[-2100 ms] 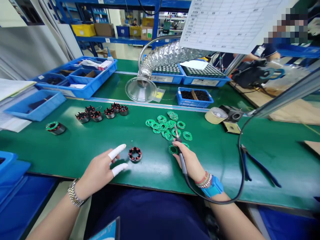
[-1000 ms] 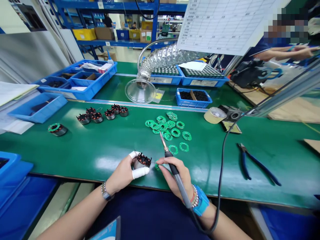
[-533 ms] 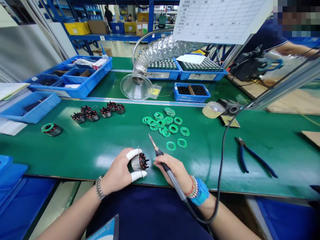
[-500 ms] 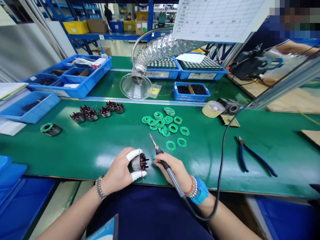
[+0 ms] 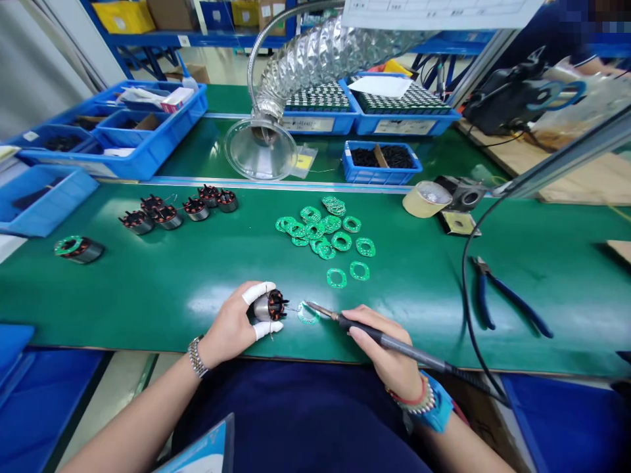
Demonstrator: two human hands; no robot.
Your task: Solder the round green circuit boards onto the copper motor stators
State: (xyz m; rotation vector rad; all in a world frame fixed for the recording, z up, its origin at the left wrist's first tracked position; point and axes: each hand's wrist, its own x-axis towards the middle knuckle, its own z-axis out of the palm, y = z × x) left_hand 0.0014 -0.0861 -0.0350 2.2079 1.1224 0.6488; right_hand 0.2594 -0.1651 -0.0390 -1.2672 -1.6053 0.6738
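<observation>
My left hand (image 5: 228, 320), with white finger cots on two fingers, is shut on a small wound motor stator (image 5: 269, 306) with a silver body and black teeth with copper windings. My right hand (image 5: 382, 343) grips a soldering iron (image 5: 389, 339), its thin tip (image 5: 315, 306) pointing left. A green ring-shaped circuit board (image 5: 308, 313) lies on the mat, directly below the tip and close to the stator. I cannot tell whether the tip touches it.
Loose green rings (image 5: 320, 230) and several stators (image 5: 170, 213) lie on the green mat (image 5: 148, 289). Blue-handled pliers (image 5: 507, 302) and a tape roll (image 5: 426, 199) are at right. A fume hood (image 5: 259, 151) and blue trays (image 5: 379, 162) stand behind.
My left hand has lifted the stator off the mat and turned it. My right hand has swung right, bringing the iron from steeply tilted to nearly level, its tip now beside the green ring.
</observation>
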